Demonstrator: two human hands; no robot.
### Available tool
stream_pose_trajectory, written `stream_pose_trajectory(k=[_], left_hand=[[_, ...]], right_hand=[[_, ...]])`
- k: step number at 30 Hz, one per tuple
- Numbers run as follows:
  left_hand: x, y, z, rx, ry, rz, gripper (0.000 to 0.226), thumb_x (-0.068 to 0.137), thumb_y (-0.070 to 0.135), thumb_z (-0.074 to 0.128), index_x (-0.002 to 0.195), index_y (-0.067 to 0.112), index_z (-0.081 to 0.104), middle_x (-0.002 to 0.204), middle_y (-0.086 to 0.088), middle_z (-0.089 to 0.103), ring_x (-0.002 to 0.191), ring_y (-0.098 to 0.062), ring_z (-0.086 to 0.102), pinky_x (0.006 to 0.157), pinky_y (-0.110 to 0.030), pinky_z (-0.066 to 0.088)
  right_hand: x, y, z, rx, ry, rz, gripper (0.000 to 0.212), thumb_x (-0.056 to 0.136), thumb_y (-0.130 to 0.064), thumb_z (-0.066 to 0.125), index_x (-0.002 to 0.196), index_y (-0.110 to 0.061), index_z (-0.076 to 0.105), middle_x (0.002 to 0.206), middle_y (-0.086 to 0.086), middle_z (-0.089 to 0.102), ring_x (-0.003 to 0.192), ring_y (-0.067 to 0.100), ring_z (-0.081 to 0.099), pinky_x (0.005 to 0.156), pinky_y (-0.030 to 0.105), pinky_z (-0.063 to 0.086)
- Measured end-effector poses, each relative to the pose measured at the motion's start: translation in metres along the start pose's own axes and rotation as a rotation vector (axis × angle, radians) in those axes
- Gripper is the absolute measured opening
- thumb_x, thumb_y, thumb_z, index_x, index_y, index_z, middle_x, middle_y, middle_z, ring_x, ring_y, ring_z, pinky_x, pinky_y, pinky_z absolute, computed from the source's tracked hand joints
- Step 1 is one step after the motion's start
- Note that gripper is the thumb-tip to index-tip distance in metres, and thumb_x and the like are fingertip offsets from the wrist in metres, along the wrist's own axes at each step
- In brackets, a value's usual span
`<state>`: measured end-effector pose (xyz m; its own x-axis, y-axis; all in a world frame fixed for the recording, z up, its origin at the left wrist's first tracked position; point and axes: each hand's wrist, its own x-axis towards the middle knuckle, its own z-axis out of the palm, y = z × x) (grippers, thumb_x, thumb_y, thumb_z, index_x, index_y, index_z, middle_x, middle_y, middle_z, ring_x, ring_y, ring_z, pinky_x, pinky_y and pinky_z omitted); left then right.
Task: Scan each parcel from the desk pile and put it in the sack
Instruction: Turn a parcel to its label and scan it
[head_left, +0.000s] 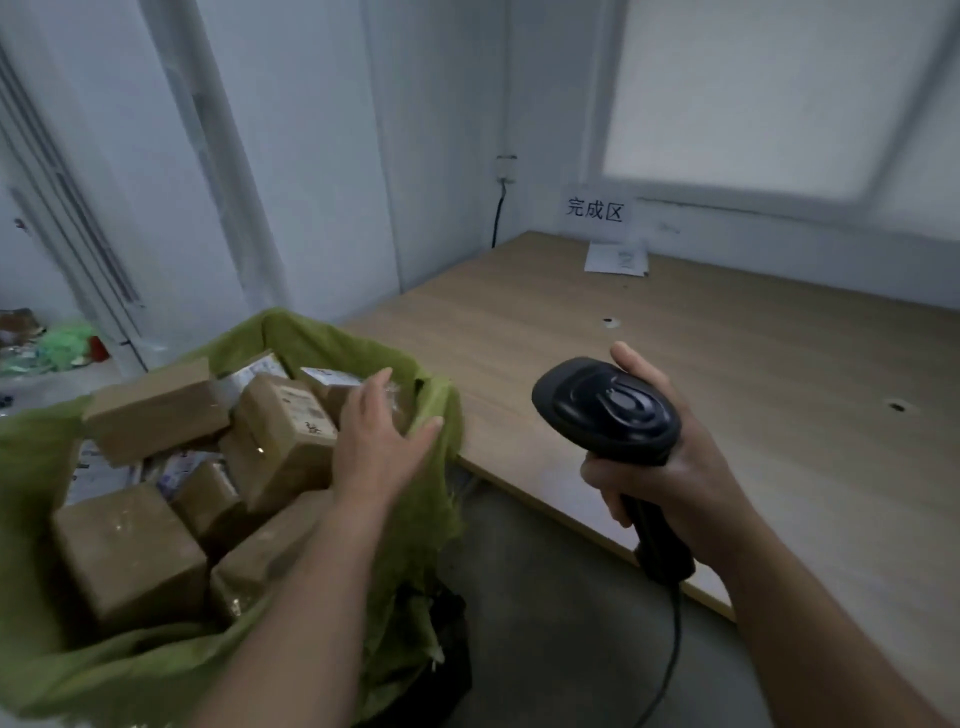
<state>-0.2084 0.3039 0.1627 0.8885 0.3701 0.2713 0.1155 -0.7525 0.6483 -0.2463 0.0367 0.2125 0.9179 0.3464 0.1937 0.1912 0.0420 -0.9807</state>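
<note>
While my right hand (675, 478) grips the black handheld scanner (608, 410) beside the green fabric sack (436, 525), my flat, empty left hand (376, 441) should tamp its brown cardboard parcels (280, 431).

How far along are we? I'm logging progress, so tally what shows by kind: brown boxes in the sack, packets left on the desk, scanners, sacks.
Brown boxes in the green sack: 6 plainly seen, more may lie hidden
White packet on the desk: 1
Scanner: 1
Green sack: 1
Total: 9
</note>
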Motion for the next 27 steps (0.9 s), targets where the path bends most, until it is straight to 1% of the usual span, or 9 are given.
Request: stream_pose_trajectory(k=[2, 5, 8, 11, 14, 20, 23, 25, 27], left_hand=[[-0.033, 0.034, 0.031, -0.009, -0.056, 0.028, 0.078, 0.082, 0.043, 0.072, 0.145, 0.018, 0.034, 0.150, -0.009, 0.031, 0.137, -0.025, 0.033, 0.113, -0.042, 0.032], [-0.069, 0.076, 0.069, -0.036, -0.126, 0.116, 0.076, 0.082, 0.041, 0.072, 0.144, 0.018, 0.036, 0.145, -0.006, 0.034, 0.134, -0.023, 0.035, 0.110, -0.036, 0.032], [-0.097, 0.121, 0.098, -0.005, -0.154, 0.216, 0.075, 0.083, 0.042, 0.071, 0.144, 0.015, 0.036, 0.143, -0.005, 0.037, 0.130, -0.023, 0.038, 0.107, -0.035, 0.034], [-0.122, 0.165, 0.126, 0.004, -0.155, 0.295, 0.074, 0.083, 0.044, 0.070, 0.143, 0.015, 0.038, 0.141, -0.006, 0.040, 0.130, -0.023, 0.038, 0.107, -0.035, 0.032], [-0.149, 0.204, 0.158, -0.018, -0.199, 0.360, 0.074, 0.083, 0.047, 0.069, 0.144, 0.018, 0.037, 0.144, -0.003, 0.038, 0.132, -0.021, 0.036, 0.108, -0.034, 0.032], [-0.188, 0.276, 0.215, -0.051, -0.301, 0.509, 0.075, 0.084, 0.050, 0.067, 0.145, 0.020, 0.035, 0.146, -0.001, 0.037, 0.133, -0.018, 0.034, 0.108, -0.033, 0.031], [-0.199, 0.307, 0.240, -0.073, -0.338, 0.567, 0.074, 0.084, 0.051, 0.067, 0.144, 0.021, 0.036, 0.147, -0.001, 0.038, 0.135, -0.018, 0.034, 0.109, -0.034, 0.032], [-0.206, 0.326, 0.258, -0.088, -0.365, 0.605, 0.074, 0.083, 0.051, 0.067, 0.144, 0.020, 0.037, 0.146, -0.001, 0.039, 0.134, -0.018, 0.035, 0.109, -0.034, 0.033], [-0.212, 0.343, 0.275, -0.113, -0.397, 0.643, 0.074, 0.083, 0.049, 0.068, 0.143, 0.019, 0.039, 0.145, -0.003, 0.040, 0.134, -0.019, 0.036, 0.108, -0.036, 0.034]], right_hand=[[-0.022, -0.001, -0.026, -0.001, 0.030, -0.004, 0.098, 0.054, -0.008, 0.084, 0.129, -0.054, 0.040, 0.106, 0.006, 0.065, 0.052, 0.026, 0.056, 0.045, 0.035, 0.048], [-0.054, -0.003, -0.066, -0.011, 0.091, -0.010, 0.095, 0.059, -0.001, 0.079, 0.130, -0.051, 0.039, 0.103, 0.011, 0.064, 0.050, 0.027, 0.054, 0.044, 0.035, 0.047], [-0.091, -0.006, -0.112, -0.031, 0.164, -0.016, 0.096, 0.059, -0.001, 0.078, 0.131, -0.052, 0.038, 0.101, 0.009, 0.065, 0.049, 0.027, 0.055, 0.045, 0.035, 0.046], [-0.129, -0.010, -0.156, -0.052, 0.249, -0.009, 0.096, 0.058, -0.002, 0.077, 0.130, -0.053, 0.039, 0.095, 0.009, 0.066, 0.048, 0.028, 0.055, 0.044, 0.035, 0.045], [-0.166, -0.016, -0.194, -0.083, 0.342, 0.012, 0.097, 0.057, -0.002, 0.078, 0.127, -0.056, 0.039, 0.097, 0.009, 0.066, 0.048, 0.028, 0.056, 0.045, 0.035, 0.046], [-0.226, -0.024, -0.254, -0.093, 0.536, 0.019, 0.097, 0.055, -0.001, 0.078, 0.126, -0.057, 0.042, 0.099, 0.009, 0.067, 0.047, 0.028, 0.054, 0.043, 0.035, 0.046], [-0.248, -0.026, -0.278, -0.116, 0.622, 0.017, 0.099, 0.061, 0.007, 0.080, 0.127, -0.055, 0.041, 0.102, 0.010, 0.066, 0.046, 0.027, 0.053, 0.043, 0.035, 0.045], [-0.261, -0.027, -0.293, -0.143, 0.677, 0.027, 0.100, 0.067, 0.015, 0.076, 0.129, -0.053, 0.040, 0.107, 0.009, 0.065, 0.047, 0.025, 0.053, 0.043, 0.035, 0.045], [-0.271, -0.026, -0.310, -0.161, 0.716, 0.030, 0.100, 0.068, 0.016, 0.074, 0.132, -0.052, 0.038, 0.110, 0.008, 0.064, 0.048, 0.024, 0.054, 0.044, 0.035, 0.045]])
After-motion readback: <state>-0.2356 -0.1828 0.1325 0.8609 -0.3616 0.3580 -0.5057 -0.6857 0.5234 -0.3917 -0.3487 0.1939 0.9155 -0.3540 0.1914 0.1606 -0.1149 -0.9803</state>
